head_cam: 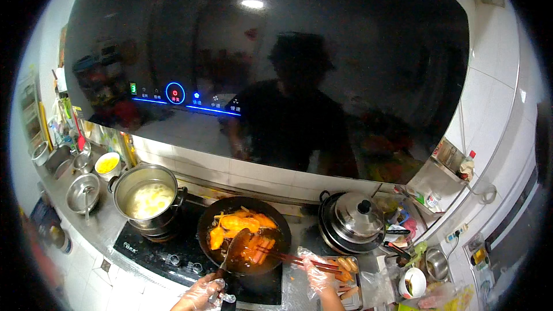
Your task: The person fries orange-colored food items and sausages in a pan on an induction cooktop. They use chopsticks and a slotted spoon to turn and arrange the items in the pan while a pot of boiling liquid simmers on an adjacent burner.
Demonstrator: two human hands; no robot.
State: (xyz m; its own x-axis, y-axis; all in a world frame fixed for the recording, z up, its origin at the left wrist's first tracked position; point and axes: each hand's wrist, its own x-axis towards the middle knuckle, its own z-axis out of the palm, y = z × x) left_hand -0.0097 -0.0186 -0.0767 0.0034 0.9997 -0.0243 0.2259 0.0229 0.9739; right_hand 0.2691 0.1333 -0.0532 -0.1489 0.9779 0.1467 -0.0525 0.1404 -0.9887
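A dark wok (208,224) on the black gas cooktop (147,248) holds brown oil and golden, battered-looking pieces (237,223). My left hand (201,293), in a clear plastic glove, grips the handle of a metal skimmer (236,246), whose head dips into the wok. Red sausage-like pieces (261,255) lie beside the skimmer. Long red chopsticks (298,261) are held in my right hand (319,274), also gloved; their tips reach those pieces. Under and beside my right wrist, a metal tray (359,298) bears more sausages (348,263).
A steel pot (129,207) of pale, cloudy contents stands left of the wok. To the right sits a lidded pan (356,216). A white bowl (412,283) holds dark liquid. Overhead hangs a black range hood (302,146). Bowls, including a steel one (77,203), line the left counter.
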